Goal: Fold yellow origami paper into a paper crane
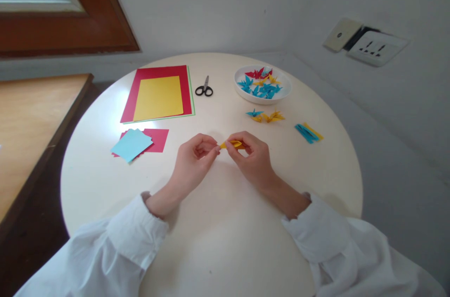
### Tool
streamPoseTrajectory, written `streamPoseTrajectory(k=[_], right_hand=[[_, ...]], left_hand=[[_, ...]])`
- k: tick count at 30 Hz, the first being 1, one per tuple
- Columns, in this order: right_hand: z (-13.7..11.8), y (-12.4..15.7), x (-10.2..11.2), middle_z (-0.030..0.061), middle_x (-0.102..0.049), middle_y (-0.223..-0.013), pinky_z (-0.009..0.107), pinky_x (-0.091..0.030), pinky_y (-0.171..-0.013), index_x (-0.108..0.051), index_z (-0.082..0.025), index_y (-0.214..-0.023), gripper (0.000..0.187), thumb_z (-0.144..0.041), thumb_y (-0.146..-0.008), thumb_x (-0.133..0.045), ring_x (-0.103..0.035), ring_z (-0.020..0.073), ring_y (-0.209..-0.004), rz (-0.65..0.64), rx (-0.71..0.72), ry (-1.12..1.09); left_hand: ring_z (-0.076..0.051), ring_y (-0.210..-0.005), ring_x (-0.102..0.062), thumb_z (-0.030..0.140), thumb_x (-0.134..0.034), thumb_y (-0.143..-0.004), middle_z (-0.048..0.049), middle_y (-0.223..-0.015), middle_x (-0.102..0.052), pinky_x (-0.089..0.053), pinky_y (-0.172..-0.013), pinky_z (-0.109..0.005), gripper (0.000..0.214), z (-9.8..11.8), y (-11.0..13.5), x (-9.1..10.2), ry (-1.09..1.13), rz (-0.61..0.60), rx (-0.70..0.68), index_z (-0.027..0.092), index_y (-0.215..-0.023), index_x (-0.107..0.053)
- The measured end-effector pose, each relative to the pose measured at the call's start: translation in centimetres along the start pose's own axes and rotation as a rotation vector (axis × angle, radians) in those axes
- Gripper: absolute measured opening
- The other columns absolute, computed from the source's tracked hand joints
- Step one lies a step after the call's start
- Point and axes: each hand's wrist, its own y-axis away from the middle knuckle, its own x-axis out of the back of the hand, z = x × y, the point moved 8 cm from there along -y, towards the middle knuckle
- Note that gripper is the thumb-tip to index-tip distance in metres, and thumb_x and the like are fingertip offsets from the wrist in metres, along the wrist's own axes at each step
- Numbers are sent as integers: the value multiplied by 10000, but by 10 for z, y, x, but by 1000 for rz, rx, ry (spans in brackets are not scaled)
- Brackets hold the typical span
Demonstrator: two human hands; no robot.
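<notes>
Both of my hands meet over the middle of the round table, pinching one small folded yellow paper (pixel 235 144). Its pointed left tip sits between the thumb and fingers of my left hand (pixel 197 155). My right hand (pixel 251 155) grips its wider body, partly covering it. Beyond my right hand lie a few folded paper cranes (pixel 274 116), yellow and blue. A white dish (pixel 260 100) behind them holds several more cranes in red, blue and yellow.
Small black-handled scissors (pixel 204 89) lie at the back centre. Large yellow and red sheets (pixel 160 97) are stacked at the back left, with blue and pink squares (pixel 132 144) nearer. Blue and yellow paper strips (pixel 308 133) rest at the right. A wall stands behind the white table (pixel 225 241).
</notes>
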Motion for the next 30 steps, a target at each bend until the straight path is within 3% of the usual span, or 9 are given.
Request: streamPoseTrajectory(k=[8, 16, 30], right_hand=[[0, 0, 0, 2, -646, -706, 241, -485, -577, -577, -199, -720, 56, -186, -772, -562, -589, 123, -629, 3, -6, 4], [-2, 1, -4, 3, -634, -698, 231, -475, -577, -575, -191, -718, 56, -184, -773, -567, -580, 118, -629, -33, 12, -3], [-5, 1, -3, 5, -634, -684, 217, -476, -564, -576, -180, -710, 63, -169, -770, -561, -585, 110, -612, -16, 46, 36]], left_hand=[[-140, -670, -637, 212, -625, -719, -11, -695, -649, -504, -636, -259, 69, 1, 1, 1, -29, -8, -67, 170, -749, -579], [-168, -678, -662, 264, -636, -722, -20, -666, -648, -514, -597, -262, 123, -3, -1, -2, -15, -23, 5, 165, -736, -564], [-142, -675, -656, 178, -602, -728, -4, -680, -649, -500, -617, -245, 48, -4, -1, -3, 1, -41, -42, 166, -750, -561]])
